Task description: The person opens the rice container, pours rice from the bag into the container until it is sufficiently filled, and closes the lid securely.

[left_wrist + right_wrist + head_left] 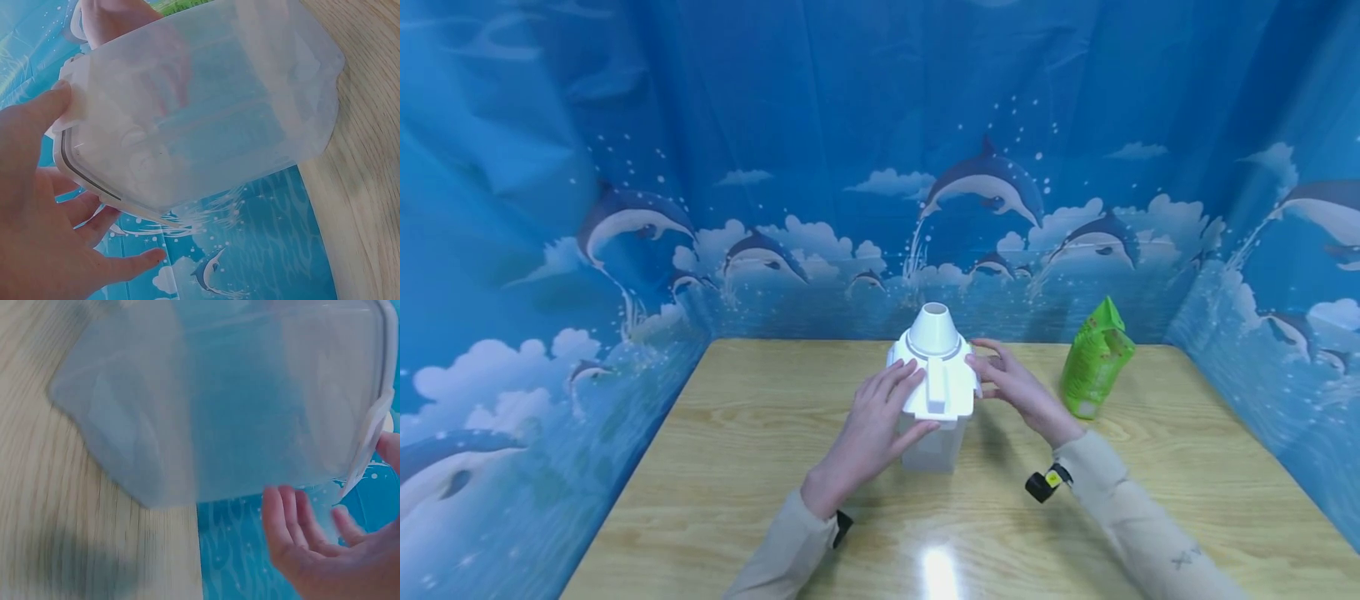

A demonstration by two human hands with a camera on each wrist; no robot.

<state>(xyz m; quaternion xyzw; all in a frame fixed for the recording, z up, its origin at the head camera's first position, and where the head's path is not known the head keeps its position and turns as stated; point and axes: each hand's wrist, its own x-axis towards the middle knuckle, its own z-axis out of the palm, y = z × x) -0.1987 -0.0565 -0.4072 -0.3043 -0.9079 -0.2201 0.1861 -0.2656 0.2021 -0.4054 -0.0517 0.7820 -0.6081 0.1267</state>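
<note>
A tall translucent plastic storage box (212, 106) stands upright on the table. Its white lid (951, 385) carries a cone-shaped white cap (934, 332). My left hand (868, 425) grips the lid's front left corner: the thumb lies on the front latch (78, 100), while bent fingers reach over the left edge. The little finger stands clear of the box. On the other side, my right hand (1018, 387) touches the lid near the side latch (370, 440), which tilts outward. The right fingers (290, 519) are spread loosely beside the box wall, holding nothing.
A green bag (1093, 362) stands towards the table's back right, its top crumpled. Blue dolphin-printed sheeting (850, 150) surrounds the wooden table (760, 433) at the back and both sides.
</note>
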